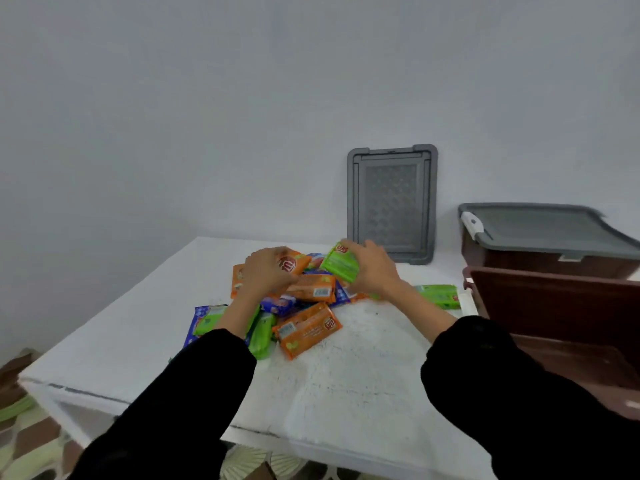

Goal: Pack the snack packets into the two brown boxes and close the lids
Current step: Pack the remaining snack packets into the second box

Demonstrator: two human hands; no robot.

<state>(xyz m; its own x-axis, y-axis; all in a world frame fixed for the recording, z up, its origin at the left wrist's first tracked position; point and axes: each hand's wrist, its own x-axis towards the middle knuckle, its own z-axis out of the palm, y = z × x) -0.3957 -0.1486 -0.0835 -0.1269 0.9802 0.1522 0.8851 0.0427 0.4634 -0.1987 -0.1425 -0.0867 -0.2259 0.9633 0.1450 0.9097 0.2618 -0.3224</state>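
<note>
— Fingers [370,247] of the right hand [375,271] are curling round a green packet [341,264], holding it tilted just above the pile of snack packets [304,327].

— And the left hand?

— The left hand [265,273] is reaching into the same pile. Its fingers are bending over an orange packet [294,263] and gripping it, though blur is softening the detail.

— Where is the pile sitting?

— It is lying near the middle of the white desk [138,323], directly beneath both hands, with orange, green and blue packets overlapping. A stray packet [438,295], green, is lying apart to the right.

— Boxes?

— The open brown box [554,306] is standing at the right, just beside that stray packet; its inside is mostly showing bare brown. The second brown box [540,263] is standing behind it, carrying a grey lid [554,230]. A loose grey lid [391,202] is leaning upright against the wall [207,133], behind the pile.
</note>
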